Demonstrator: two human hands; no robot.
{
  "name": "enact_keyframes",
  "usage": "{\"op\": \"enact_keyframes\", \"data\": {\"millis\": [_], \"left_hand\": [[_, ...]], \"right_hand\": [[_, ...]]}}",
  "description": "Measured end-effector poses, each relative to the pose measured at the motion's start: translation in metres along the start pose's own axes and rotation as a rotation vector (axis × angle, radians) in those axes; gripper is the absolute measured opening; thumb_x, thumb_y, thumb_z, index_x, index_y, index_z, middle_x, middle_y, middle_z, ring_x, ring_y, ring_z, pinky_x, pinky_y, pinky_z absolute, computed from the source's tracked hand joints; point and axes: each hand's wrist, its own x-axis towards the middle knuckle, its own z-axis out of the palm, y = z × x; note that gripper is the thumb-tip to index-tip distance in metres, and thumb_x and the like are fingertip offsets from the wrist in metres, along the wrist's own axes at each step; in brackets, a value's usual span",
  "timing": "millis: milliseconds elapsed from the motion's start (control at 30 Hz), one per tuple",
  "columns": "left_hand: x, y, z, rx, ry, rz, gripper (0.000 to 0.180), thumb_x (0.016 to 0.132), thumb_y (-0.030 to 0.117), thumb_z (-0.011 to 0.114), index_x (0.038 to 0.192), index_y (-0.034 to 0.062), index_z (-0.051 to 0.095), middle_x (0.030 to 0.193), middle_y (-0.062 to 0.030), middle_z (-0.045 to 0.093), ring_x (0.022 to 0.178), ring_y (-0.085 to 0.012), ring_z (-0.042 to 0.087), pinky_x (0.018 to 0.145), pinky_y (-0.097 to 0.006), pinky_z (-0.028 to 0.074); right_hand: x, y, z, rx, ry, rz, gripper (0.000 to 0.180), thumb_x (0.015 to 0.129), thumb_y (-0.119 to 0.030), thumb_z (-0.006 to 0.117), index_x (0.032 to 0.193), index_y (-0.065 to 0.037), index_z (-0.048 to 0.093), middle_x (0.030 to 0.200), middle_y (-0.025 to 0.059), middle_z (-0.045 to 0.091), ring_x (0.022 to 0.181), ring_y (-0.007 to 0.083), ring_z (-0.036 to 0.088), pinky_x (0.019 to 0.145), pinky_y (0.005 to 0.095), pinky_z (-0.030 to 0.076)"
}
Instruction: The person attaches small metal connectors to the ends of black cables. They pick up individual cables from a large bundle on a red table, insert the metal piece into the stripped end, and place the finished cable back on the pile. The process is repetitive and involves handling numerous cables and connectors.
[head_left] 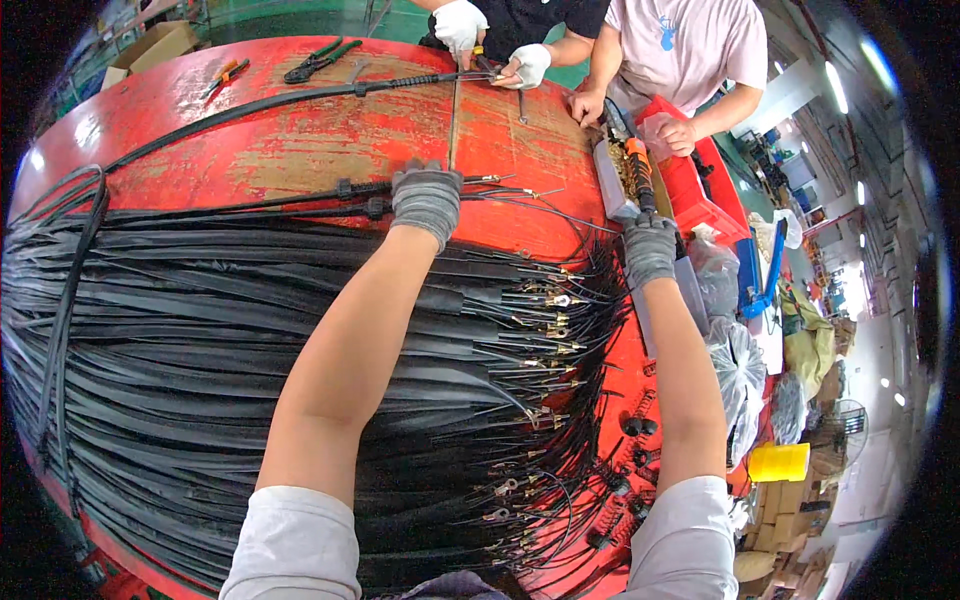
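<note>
My left hand (427, 203), in a grey glove, is closed over black cables (330, 203) at the upper edge of a large bundle. Their thin leads with bare metal tips reach out to its right. My right hand (650, 250), also gloved in grey, is closed around the black lower end of an orange-and-black tool (645, 170); its fingers are partly hidden. That tool lies by a narrow tray (615, 190) with small brass-coloured terminals. Below my left hand, the thick bundle of black cables (240, 330) spreads across the red table (520, 225), with metal terminals (555, 325) on its right ends.
Across the table, a white-gloved co-worker holds another black cable (300, 97); a second person reaches into a red bin (705, 190). Green-handled cutters (320, 62) and orange-handled pliers (226, 77) lie far left. Clear plastic bags (735, 370) and a yellow spool (779, 462) are at right.
</note>
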Motion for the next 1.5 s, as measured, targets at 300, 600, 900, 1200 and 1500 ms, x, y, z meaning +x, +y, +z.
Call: {"op": "enact_keyframes", "data": {"millis": [300,600,900,1200,1500], "left_hand": [[0.010,-0.003,0.003,-0.209,-0.226,-0.094,0.018,0.078,0.014,0.053,0.093,0.0060,0.060,0.091,-0.0185,0.063,0.087,-0.0322,0.061,0.072,-0.042,0.049],[0.014,-0.005,0.031,-0.191,-0.213,0.033,0.021,0.078,0.020,0.051,0.086,0.0028,0.061,0.086,-0.0200,0.062,0.082,-0.0332,0.061,0.069,-0.043,0.048],[0.008,0.001,0.039,-0.157,-0.355,0.275,0.025,0.076,0.028,0.053,0.083,0.0059,0.061,0.083,-0.0176,0.062,0.078,-0.0326,0.060,0.071,-0.044,0.046],[0.000,0.008,0.038,-0.009,-0.304,0.209,0.029,0.081,0.027,0.045,0.091,0.0058,0.061,0.087,-0.0176,0.063,0.084,-0.0334,0.060,0.073,-0.045,0.047],[-0.114,0.009,-0.076,-0.141,-0.176,0.382,0.030,0.085,0.031,0.046,0.104,0.0100,0.057,0.101,-0.0122,0.059,0.098,-0.0289,0.053,0.084,-0.040,0.043]], "right_hand": [[0.002,-0.019,-0.007,0.288,0.230,0.134,0.030,0.079,-0.027,0.052,0.106,-0.015,0.057,0.116,0.0098,0.051,0.111,0.0285,0.043,0.091,0.0501,0.031],[-0.071,-0.103,-0.098,1.166,0.322,-0.204,0.032,0.080,-0.032,0.056,0.100,-0.008,0.059,0.095,0.0137,0.060,0.089,0.0321,0.055,0.079,0.0388,0.044],[-0.082,-0.125,-0.085,1.261,0.471,-0.048,0.023,0.078,-0.027,0.057,0.089,-0.008,0.062,0.084,0.0120,0.062,0.079,0.0319,0.057,0.072,0.0406,0.044],[-0.081,-0.131,-0.072,1.124,0.411,-0.077,0.028,0.084,-0.028,0.048,0.100,-0.007,0.057,0.096,0.0139,0.058,0.091,0.0331,0.053,0.080,0.0413,0.041],[-0.083,-0.113,-0.083,0.878,0.110,-0.020,0.041,0.086,-0.041,0.036,0.108,-0.012,0.056,0.114,0.0114,0.054,0.104,0.0291,0.050,0.089,0.0410,0.038]]}}
